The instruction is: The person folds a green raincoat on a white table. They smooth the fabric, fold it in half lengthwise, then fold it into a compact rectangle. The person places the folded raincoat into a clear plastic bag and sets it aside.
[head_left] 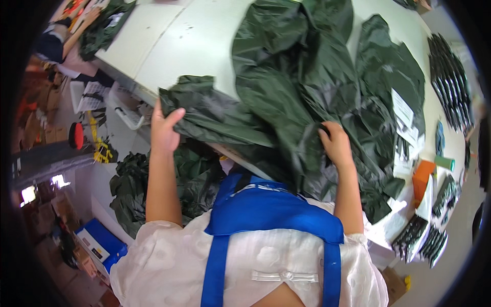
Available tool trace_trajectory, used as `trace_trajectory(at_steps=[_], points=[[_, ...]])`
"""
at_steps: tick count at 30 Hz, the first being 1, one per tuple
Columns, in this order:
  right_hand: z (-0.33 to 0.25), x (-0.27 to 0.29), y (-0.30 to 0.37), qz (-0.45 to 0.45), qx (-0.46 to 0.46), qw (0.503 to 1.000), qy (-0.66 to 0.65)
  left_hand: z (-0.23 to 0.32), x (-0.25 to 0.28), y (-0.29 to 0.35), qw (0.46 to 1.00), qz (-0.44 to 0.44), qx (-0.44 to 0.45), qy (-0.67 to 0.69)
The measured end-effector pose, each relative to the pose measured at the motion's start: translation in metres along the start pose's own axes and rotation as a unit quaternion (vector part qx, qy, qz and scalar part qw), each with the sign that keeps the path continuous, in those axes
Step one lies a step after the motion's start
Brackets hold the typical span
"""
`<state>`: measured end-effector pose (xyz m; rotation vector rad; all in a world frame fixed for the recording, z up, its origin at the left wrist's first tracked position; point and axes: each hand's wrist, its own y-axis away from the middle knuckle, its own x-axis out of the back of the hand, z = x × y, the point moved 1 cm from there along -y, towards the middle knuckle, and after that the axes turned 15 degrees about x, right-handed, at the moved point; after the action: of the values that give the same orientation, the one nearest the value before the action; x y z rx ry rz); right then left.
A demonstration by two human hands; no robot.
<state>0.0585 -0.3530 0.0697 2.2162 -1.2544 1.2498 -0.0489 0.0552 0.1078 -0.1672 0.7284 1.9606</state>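
A large piece of thin, shiny dark green fabric (286, 97) lies crumpled over the white table (163, 46) in front of me and hangs past its near edge. Its left end is in my left hand (166, 128), with the thumb on top and the other fingers partly hidden behind the cloth. My right hand (336, 146) pinches a fold of the same fabric nearer the middle. Between the two hands the cloth is stretched in loose folds. What garment or cover it forms, I cannot make out.
More dark green fabric (391, 69) lies at the right beside white papers (405, 117). Another heap (133, 187) sits below the table's edge at left. An orange box (422, 180), a green roll (444, 163) and black packets (450, 82) stand at right. A co-worker's hand (92, 16) is far left.
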Motion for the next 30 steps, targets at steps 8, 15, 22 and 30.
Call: trace_trajectory(at_steps=[8, 15, 22, 30], points=[[-0.139, 0.012, -0.048, -0.006, -0.145, 0.703, -0.696, 0.003, -0.091, 0.048, 0.785, -0.149, -0.369, -0.475], [-0.137, 0.023, -0.045, 0.114, -0.247, 0.655, -0.705, 0.009, -0.117, 0.068, 0.819, -0.218, -0.296, -0.439], [-0.128, 0.032, -0.031, 0.163, -0.224, 0.607, -0.745, 0.017, -0.136, 0.070, 0.877, -0.177, -0.234, -0.381], [-0.114, 0.041, 0.000, 0.178, -0.198, 0.702, -0.661, 0.011, -0.171, 0.067, 0.867, -0.237, -0.142, -0.414]])
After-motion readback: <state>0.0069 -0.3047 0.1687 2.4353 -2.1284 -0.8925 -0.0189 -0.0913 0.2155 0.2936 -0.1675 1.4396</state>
